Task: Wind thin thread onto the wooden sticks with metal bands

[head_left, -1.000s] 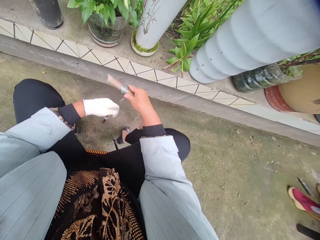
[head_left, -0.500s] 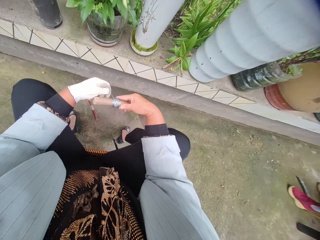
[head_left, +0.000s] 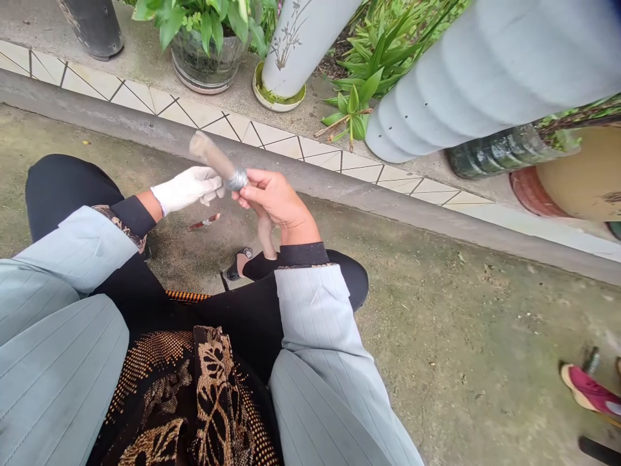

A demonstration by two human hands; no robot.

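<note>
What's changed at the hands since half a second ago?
The pale stick's far end swung up, away from the body. The gloved left hand moved rightward and slightly nearer the body; the small reddish stick below it turned closer to level. The right hand still grips the pale stick beside the wire coil. Pots stayed put.
</note>
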